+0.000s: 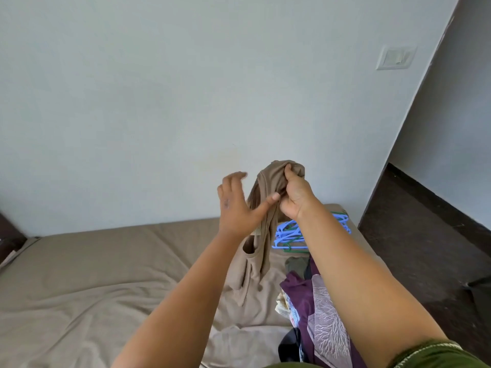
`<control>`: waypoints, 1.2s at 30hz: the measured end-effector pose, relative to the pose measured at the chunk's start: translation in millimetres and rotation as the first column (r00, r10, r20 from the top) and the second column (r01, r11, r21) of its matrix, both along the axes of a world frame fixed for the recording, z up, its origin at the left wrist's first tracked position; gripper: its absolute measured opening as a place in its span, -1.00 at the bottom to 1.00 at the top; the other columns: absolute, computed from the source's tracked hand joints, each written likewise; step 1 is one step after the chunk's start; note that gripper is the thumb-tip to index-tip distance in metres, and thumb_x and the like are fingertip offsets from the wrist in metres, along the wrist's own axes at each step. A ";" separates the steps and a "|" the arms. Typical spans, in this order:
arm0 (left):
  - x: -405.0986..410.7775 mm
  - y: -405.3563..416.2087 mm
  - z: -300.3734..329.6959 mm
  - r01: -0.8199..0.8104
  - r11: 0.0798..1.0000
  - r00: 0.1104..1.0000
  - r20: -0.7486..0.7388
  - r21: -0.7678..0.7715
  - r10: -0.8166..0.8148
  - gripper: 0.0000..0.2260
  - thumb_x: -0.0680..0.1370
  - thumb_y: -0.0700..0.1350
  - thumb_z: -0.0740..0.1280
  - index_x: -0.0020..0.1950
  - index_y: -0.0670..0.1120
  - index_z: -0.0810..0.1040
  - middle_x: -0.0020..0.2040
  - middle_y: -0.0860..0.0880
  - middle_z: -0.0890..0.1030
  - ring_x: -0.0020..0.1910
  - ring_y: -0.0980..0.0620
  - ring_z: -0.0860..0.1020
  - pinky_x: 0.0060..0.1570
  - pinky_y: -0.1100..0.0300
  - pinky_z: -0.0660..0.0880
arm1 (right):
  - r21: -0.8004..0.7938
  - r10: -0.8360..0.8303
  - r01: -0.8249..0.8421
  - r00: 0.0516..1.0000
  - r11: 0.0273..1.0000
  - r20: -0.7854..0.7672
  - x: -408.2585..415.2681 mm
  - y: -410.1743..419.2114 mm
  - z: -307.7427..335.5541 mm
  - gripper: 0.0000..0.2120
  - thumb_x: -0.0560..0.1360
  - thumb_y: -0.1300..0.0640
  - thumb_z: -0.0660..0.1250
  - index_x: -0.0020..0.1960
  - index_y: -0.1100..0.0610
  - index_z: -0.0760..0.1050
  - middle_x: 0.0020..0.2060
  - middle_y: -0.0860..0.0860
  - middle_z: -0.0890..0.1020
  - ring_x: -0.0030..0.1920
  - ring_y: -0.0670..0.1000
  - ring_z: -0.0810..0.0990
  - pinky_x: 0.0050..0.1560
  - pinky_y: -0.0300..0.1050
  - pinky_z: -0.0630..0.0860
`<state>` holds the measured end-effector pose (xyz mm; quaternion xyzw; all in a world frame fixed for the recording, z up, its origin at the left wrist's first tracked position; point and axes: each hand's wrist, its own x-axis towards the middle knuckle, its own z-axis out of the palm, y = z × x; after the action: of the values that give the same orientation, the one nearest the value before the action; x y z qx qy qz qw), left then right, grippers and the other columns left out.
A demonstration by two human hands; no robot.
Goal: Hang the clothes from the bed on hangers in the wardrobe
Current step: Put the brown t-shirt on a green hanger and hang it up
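Note:
My right hand (295, 195) grips a beige garment (261, 221) by its bunched top and holds it up above the bed (79, 274). The garment hangs down and its lower part lies on the sheet. My left hand (236, 205) is beside it with fingers spread and the thumb touching the fabric. A pile of blue and green plastic hangers (292, 235) lies on the bed behind my right forearm. More clothes (316, 306), purple and patterned, are heaped at the bed's right side. The wardrobe is out of view.
A pale wall (186, 88) rises behind the bed, with a light switch (396, 57) at upper right. Dark flooring (425, 248) runs along the bed's right edge. The beige sheet is wrinkled on the left.

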<state>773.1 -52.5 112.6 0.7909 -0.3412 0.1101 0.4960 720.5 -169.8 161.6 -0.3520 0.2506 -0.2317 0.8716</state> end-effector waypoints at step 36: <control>66.3 -5.3 22.8 0.218 0.939 0.975 -0.021 0.265 -0.221 -0.70 0.44 -0.03 0.32 0.09 -0.15 0.60 0.25 -0.12 0.53 0.27 -0.12 0.42 0.15 0.18 0.29 | -0.926 0.017 -0.269 0.961 0.265 -0.275 -3.4 -24.2 13.8 -0.75 0.31 0.06 0.59 -0.13 0.13 0.59 -0.28 -0.02 0.62 -0.26 -0.14 0.54 -0.20 -0.31 0.42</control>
<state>839.4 -57.8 135.5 0.8067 -0.4411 0.0109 0.3933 717.1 -194.0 175.4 -0.8470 0.1184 -0.2168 0.4706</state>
